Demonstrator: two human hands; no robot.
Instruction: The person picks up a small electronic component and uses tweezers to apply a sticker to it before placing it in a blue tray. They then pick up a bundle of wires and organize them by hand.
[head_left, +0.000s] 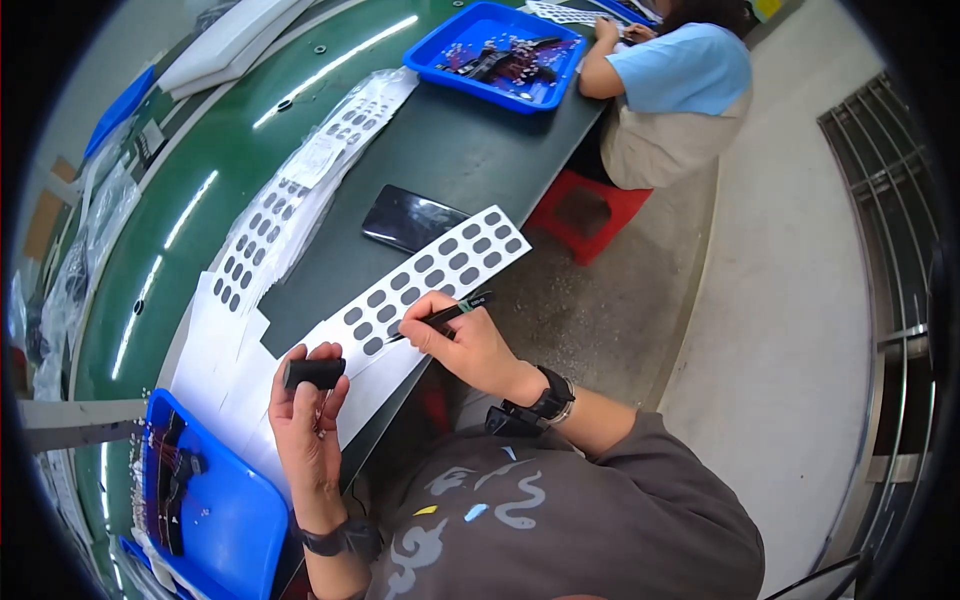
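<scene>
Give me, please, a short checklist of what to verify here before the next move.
1. Black part secure in the left hand: ok, held between thumb and fingers.
2. Slim black tool in the right hand: ok, gripped and angled toward the white sheet.
3. Tool tip touching a dark oval: cannot tell, too fine to make out.
4. White sheet wholly on the table: not ok, its near edge appears to overhang.
5. Phone free of the sheet: cannot tell, they meet or nearly meet.
</scene>
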